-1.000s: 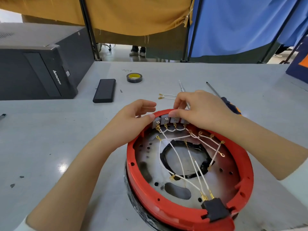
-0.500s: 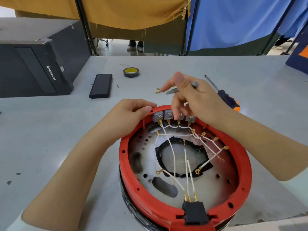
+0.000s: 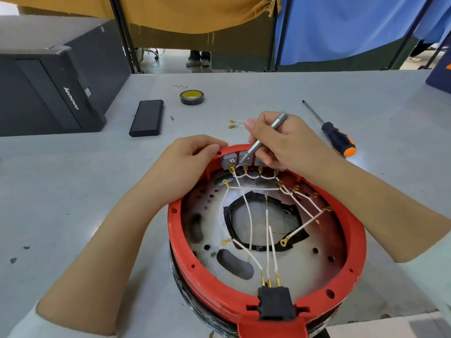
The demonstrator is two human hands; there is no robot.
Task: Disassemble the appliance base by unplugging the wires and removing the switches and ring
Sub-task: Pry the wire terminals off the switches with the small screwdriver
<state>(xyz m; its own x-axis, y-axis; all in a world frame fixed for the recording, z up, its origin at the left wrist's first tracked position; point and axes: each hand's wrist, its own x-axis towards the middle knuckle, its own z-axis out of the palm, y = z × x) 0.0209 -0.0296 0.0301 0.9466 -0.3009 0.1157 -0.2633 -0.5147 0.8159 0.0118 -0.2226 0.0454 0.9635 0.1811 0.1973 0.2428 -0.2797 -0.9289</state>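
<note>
The appliance base lies upside down in front of me, a red ring [image 3: 195,264] around a scorched metal plate [image 3: 305,262]. A row of grey switches [image 3: 228,159] sits at its far rim, joined by white wires [image 3: 251,223] with brass terminals. A black plug socket [image 3: 275,304] sits at the near rim. My left hand [image 3: 180,172] grips the red rim beside the switches. My right hand [image 3: 283,145] holds silver tweezers [image 3: 263,140] like a pen, tip at the leftmost switch terminal.
Two loose wires with brass terminals [image 3: 233,124] lie beyond the base. An orange-and-black screwdriver [image 3: 334,136] lies right, a black power bank [image 3: 147,117] and a tape roll [image 3: 192,97] at the back, a black computer case [image 3: 48,93] far left.
My right hand left the switches, picked the tweezers up from the table behind the base, and brought their tip down to the leftmost switch. My left hand stayed on the rim.
</note>
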